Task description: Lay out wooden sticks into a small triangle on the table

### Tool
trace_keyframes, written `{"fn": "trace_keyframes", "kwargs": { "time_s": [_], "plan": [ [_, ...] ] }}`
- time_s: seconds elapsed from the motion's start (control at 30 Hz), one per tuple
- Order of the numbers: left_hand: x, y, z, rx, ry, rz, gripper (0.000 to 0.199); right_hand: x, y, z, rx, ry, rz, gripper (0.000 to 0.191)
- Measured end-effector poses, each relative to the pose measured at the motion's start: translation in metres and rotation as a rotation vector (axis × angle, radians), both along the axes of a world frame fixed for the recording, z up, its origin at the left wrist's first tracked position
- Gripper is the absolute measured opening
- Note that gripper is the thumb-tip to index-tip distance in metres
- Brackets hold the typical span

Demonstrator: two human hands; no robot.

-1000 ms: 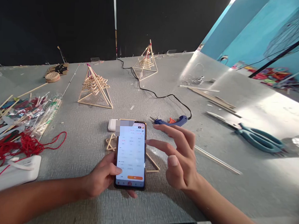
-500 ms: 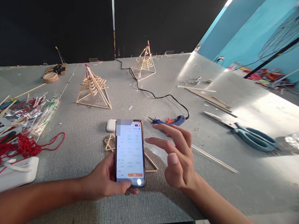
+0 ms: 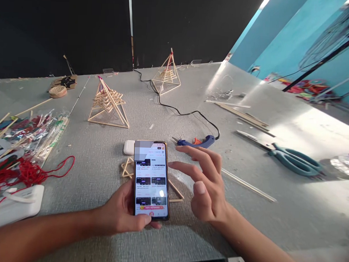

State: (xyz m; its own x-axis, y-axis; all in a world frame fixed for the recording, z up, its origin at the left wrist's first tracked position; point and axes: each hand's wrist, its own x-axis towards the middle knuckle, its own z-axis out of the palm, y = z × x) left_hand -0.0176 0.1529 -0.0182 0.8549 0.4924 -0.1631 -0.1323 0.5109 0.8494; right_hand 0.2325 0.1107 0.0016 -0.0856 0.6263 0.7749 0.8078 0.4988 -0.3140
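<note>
A smartphone (image 3: 151, 189) with a lit screen showing rows of dark picture tiles is gripped by my left hand (image 3: 125, 209), thumb across its lower edge. My right hand (image 3: 208, 185) hovers just right of the phone, fingers apart and holding nothing; its index fingertip is close to the phone's right edge. Partly hidden behind the phone are a white earbud case (image 3: 129, 147), a small star-shaped stick frame (image 3: 126, 168) and a stick triangle (image 3: 176, 192). Just beyond my right fingertips lies a blue glue gun (image 3: 201, 142) with an orange trigger.
Two stick pyramids (image 3: 108, 102) (image 3: 167, 75) stand farther back. A black cord (image 3: 186, 113) runs from the glue gun to the back. Teal-handled scissors (image 3: 293, 160) and thin sticks (image 3: 248, 184) lie right. Red yarn (image 3: 32, 171), packaged sticks (image 3: 55, 136) and a white device (image 3: 26, 202) lie left.
The phone's screen has switched from a pale page of text options to a grid of dark picture tiles. Both hands stay in nearly the same place.
</note>
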Motion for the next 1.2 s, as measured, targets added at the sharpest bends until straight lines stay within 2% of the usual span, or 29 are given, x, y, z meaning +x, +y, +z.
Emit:
{"fn": "trace_keyframes", "kwargs": {
  "time_s": [0.13, 0.33, 0.63, 0.77, 0.87, 0.97, 1.07, 1.2],
  "plan": [
    [-0.001, 0.002, 0.005, 0.000, 0.014, -0.047, 0.059, -0.001, 0.001, 0.001, -0.018, -0.089, 0.007, 0.050],
    [-0.003, 0.003, 0.003, 0.018, -0.002, -0.104, 0.061, -0.004, 0.002, 0.002, -0.055, -0.186, 0.002, 0.052],
    [-0.007, 0.003, -0.001, 0.033, -0.032, -0.106, 0.062, -0.005, 0.002, 0.000, -0.118, -0.195, 0.013, 0.052],
    [-0.008, 0.004, 0.000, 0.065, -0.025, -0.106, 0.062, -0.004, 0.002, 0.001, -0.078, -0.109, 0.028, 0.052],
    [-0.007, 0.002, 0.007, 0.062, 0.012, -0.079, 0.062, -0.003, 0.003, 0.002, -0.045, -0.002, 0.024, 0.051],
    [-0.008, -0.008, 0.018, -0.048, 0.088, -0.009, 0.062, -0.002, 0.004, 0.004, -0.009, 0.064, 0.029, 0.048],
    [-0.017, -0.025, 0.034, -0.168, 0.179, 0.030, 0.064, -0.003, 0.004, 0.006, -0.018, 0.102, 0.042, 0.045],
    [-0.039, -0.056, 0.051, -0.240, 0.295, 0.045, 0.062, -0.007, -0.001, 0.005, -0.032, 0.120, 0.087, 0.044]
  ]
}}
